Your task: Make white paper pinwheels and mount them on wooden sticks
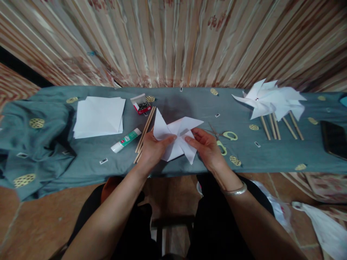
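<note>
A white paper pinwheel [177,128] with pointed, folded blades is held between my two hands above the cloth. My left hand [153,146] grips its left side, the thumb pressed near the centre. On the right side my right hand [207,146] pinches it, thumb on top and fingers beneath. Thin wooden sticks [145,130] lie just left of the pinwheel, partly covered by my left hand. Close to my right hand rest scissors [223,139] with pale green handles. A glue stick [126,140] with a green label lies left of the sticks.
A stack of white paper [99,117] lies at the left, beside a small red and white box of pins [141,105]. Several finished pinwheels [276,99] on sticks lie at the right, near a dark phone [333,139]. A grey-green patterned cloth [173,168] covers the narrow table.
</note>
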The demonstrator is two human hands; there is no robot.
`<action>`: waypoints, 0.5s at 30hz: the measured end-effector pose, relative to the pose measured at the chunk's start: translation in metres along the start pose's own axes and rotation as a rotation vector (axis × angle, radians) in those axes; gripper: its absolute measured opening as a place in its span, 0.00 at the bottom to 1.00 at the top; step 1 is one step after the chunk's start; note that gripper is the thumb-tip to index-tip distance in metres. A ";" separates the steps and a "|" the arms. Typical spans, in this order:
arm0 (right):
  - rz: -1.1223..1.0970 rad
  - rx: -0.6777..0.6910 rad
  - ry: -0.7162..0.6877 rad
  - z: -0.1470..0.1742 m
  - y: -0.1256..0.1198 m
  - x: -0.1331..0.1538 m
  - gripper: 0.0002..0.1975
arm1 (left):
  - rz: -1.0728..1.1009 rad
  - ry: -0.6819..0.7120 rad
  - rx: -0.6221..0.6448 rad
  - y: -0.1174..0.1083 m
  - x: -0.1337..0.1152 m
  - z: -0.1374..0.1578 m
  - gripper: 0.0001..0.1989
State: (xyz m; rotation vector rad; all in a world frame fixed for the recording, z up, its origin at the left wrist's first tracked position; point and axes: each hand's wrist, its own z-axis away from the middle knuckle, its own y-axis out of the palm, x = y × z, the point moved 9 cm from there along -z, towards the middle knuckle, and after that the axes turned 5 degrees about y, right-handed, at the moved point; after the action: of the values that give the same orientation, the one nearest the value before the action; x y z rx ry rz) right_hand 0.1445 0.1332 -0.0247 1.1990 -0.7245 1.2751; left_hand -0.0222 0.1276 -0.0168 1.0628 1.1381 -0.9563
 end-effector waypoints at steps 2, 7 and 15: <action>0.010 0.002 -0.006 0.001 0.001 0.001 0.17 | 0.011 -0.010 -0.008 0.000 0.001 0.001 0.14; 0.033 0.014 -0.006 0.003 0.003 0.002 0.19 | 0.018 -0.022 -0.019 0.000 -0.001 0.003 0.14; 0.029 0.015 0.013 0.003 0.004 -0.001 0.21 | 0.019 -0.014 0.005 0.003 -0.004 0.004 0.20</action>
State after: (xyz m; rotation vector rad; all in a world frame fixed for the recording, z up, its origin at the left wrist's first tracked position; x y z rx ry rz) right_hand 0.1408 0.1297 -0.0235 1.1953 -0.7266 1.3132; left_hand -0.0193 0.1246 -0.0117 1.0674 1.1133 -0.9507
